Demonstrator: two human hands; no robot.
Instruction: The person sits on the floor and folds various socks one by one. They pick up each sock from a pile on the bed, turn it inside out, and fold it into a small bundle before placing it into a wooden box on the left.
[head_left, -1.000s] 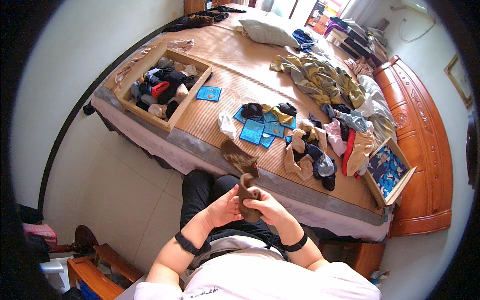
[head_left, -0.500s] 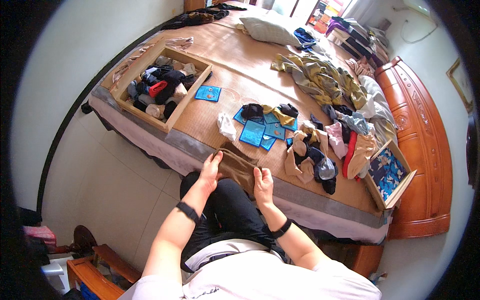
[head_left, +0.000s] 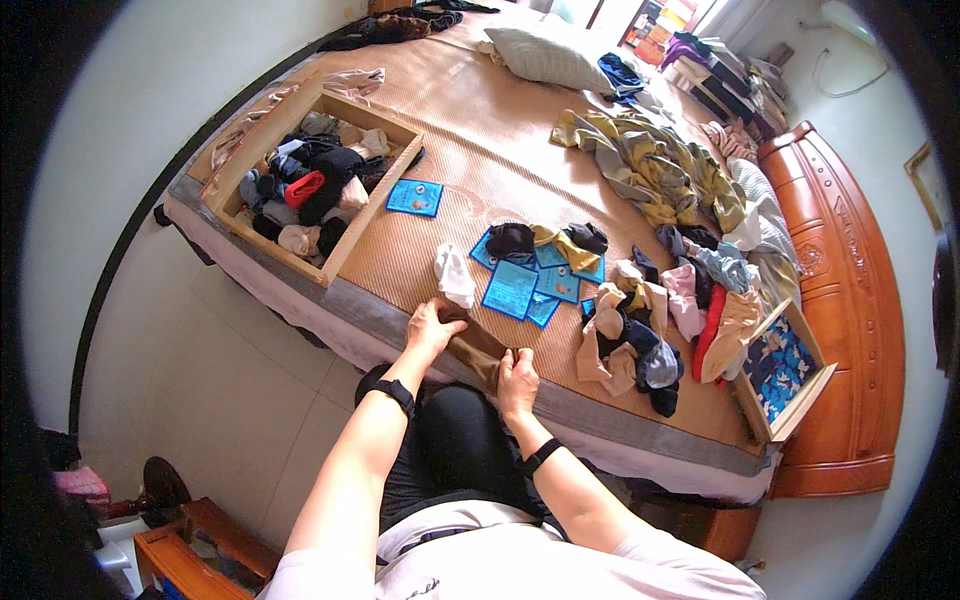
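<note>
A brown piece of cloth (head_left: 476,354), possibly hosiery, stretches in a narrow folded band between my two hands at the bed's near edge. My left hand (head_left: 430,329) pinches its left end, and my right hand (head_left: 517,386) grips the other end with curled fingers. Just beyond my left hand lies a crumpled white sock (head_left: 454,276). Several flat blue packets (head_left: 509,289) overlap a little farther off, with a dark rolled bundle (head_left: 510,242) and a mustard-coloured cloth (head_left: 570,250) on top. Right of my right hand is a pile of beige, dark and grey clothing (head_left: 615,330).
At left on the bed, a wooden drawer (head_left: 345,248) holds socks and small garments. Another blue packet (head_left: 414,198) lies beside it. A smaller wooden drawer (head_left: 817,403) with blue patterned lining leans near the carved headboard (head_left: 835,300). A yellow-grey blanket (head_left: 650,165) and pillow (head_left: 550,60) lie farther back.
The brown cloth was spread wide and flat between my hands; now it is narrower and folded. My left hand has turned over, fingers pointing inward, and my right hand has lowered slightly.
</note>
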